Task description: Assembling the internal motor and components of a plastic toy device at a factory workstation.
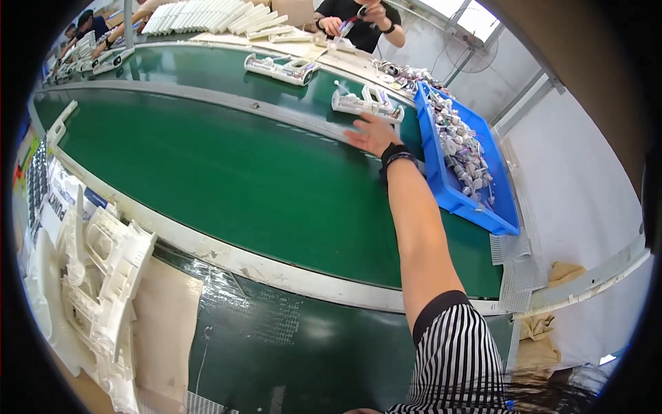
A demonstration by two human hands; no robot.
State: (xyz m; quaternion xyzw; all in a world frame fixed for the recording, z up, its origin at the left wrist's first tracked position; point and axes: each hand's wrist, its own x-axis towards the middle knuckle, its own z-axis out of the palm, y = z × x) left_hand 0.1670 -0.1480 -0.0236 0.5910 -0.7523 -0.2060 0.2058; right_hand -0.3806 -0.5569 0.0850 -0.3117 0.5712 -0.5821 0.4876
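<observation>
My right hand (373, 135) reaches far across the green conveyor belt (241, 179), fingers apart, holding nothing. Just beyond its fingers lies a white plastic housing half (367, 104) with small parts and wires inside; whether the fingers touch it I cannot tell. A second such housing (281, 70) rests farther left on the far strip of belt. To the right of my hand stands a blue tray (429, 148) heaped with small white motor-like parts (463, 148) with wires. My left hand is out of view.
A metal rail (256, 105) divides the belt lengthwise. White housing shells (110, 269) are piled at the near left beside cardboard (165, 310). Across the belt, a person (358, 24) handles a part, near rows of white shells (200, 15). More people work at far left.
</observation>
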